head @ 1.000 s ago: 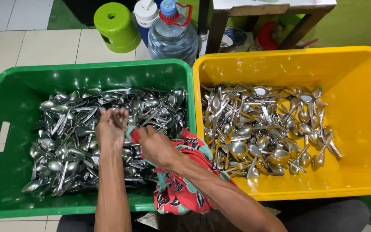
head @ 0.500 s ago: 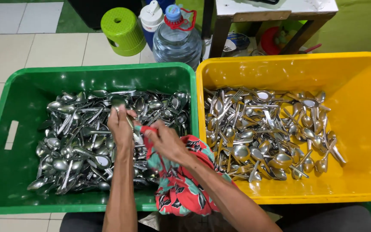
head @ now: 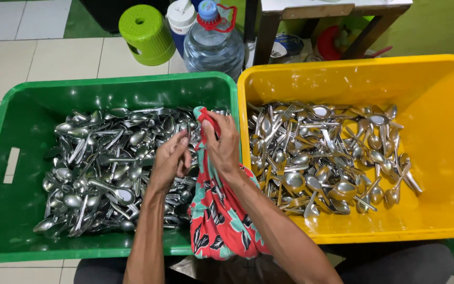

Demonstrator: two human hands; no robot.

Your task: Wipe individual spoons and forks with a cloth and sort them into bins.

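2 hands point(head: 172, 158) point(head: 222, 144) closed on floral cloth point(head: 219, 221), utensil inside hidden, left grip unclear, green crate point(head: 6, 131)

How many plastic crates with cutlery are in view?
2. The green crate is on the left under both hands, and the yellow crate is on the right beside it. No other crate is visible.

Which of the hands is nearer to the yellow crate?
Right. The right hand grips the floral cloth just beside the yellow crate; the left hand is farther away, over the spoons in the green crate.
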